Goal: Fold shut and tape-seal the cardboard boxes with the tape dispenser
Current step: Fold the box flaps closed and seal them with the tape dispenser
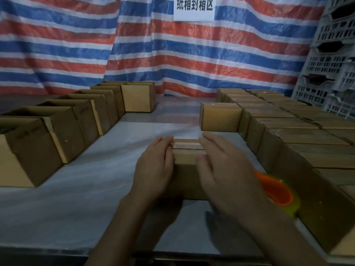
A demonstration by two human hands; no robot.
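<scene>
On table (96, 189); small box (187, 160); flaps folded shut, seam untaped

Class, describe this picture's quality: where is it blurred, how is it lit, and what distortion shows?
Head view: the right hand is motion-blurred, the left hand sharper; lighting is dim, with soft glare on the table; wide-angle distortion bows the rows of boxes outward.

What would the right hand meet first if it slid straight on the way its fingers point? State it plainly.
Probably the lone closed box standing just beyond the box being folded. The right hand points forward over that box's top, with bare table between; depth is uncertain.
</scene>
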